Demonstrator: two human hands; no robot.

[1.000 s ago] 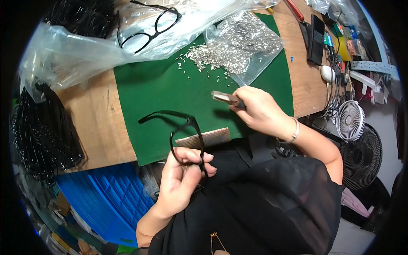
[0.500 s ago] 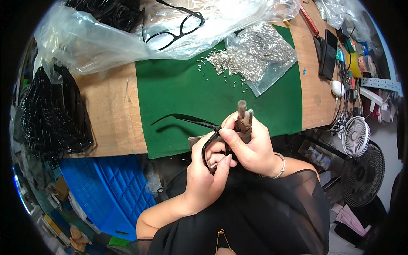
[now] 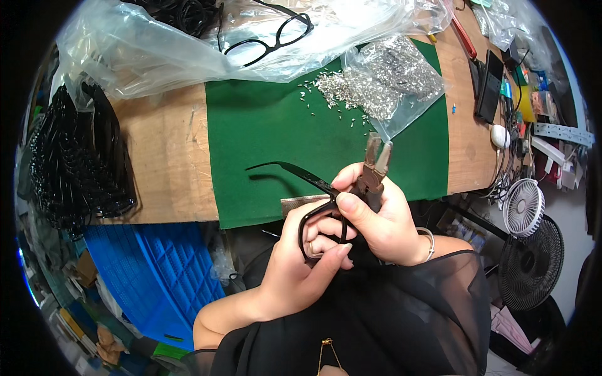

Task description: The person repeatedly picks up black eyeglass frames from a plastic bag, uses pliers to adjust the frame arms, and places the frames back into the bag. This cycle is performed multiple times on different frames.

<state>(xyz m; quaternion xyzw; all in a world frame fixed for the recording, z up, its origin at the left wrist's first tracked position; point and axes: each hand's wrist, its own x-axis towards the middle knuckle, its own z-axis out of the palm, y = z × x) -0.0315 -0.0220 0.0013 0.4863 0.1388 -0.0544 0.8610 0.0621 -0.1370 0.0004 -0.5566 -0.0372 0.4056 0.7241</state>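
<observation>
A black glasses frame point(image 3: 301, 235) is held up in front of me, one temple arm stretching out to the left over the green mat point(image 3: 263, 135). My left hand point(image 3: 295, 257) is closed around its rim from below. My right hand point(image 3: 382, 222) grips a worn pair of pliers point(image 3: 374, 172), jaws upward and a little apart. The thumb and forefinger of that hand also pinch the glasses near the hinge. Part of the rim is hidden behind fingers. Beyond the hands, small silvery pieces point(image 3: 338, 88) spill from a clear plastic bag point(image 3: 401, 78) on the mat.
Another black glasses frame point(image 3: 273, 45) lies on plastic sheeting point(image 3: 150, 53) at the back. A pile of black glossy parts point(image 3: 78, 163) sits on the left. A blue crate point(image 3: 153, 269) stands below the table edge. At right are a phone point(image 3: 489, 86) and a small white fan point(image 3: 524, 207).
The pliers' jaws have spread slightly and tilted to the right. Both hands and the held glasses have shifted a little right in the picture.
</observation>
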